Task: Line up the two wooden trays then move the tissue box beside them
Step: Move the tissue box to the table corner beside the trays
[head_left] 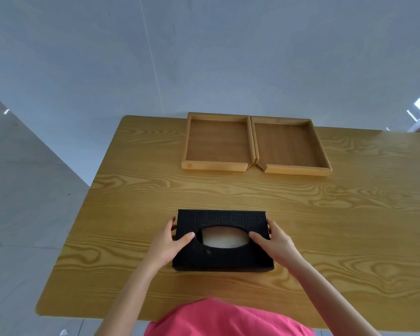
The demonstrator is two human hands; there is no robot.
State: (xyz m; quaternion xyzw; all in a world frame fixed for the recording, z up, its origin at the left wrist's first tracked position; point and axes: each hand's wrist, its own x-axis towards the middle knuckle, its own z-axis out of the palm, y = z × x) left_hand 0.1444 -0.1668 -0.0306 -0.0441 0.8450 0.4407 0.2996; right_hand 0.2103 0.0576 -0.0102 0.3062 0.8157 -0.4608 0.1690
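Two wooden trays (255,144) abutting at table's (349,214) far edge; black tissue box (222,241) near front, left hand (172,241) and right hand (273,241) grasping its ends; risk: box nudging trays out of line on arrival.

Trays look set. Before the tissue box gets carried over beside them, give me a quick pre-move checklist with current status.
1. Left tray and right tray side by side, near edges roughly level: ok.
2. Left hand gripping the tissue box end: ok.
3. Right hand gripping the other end: ok.
4. Table path between box and trays free of objects: ok.
5. Bare table beside the trays for the box: ok.
6. Box lifted off the table: cannot tell.
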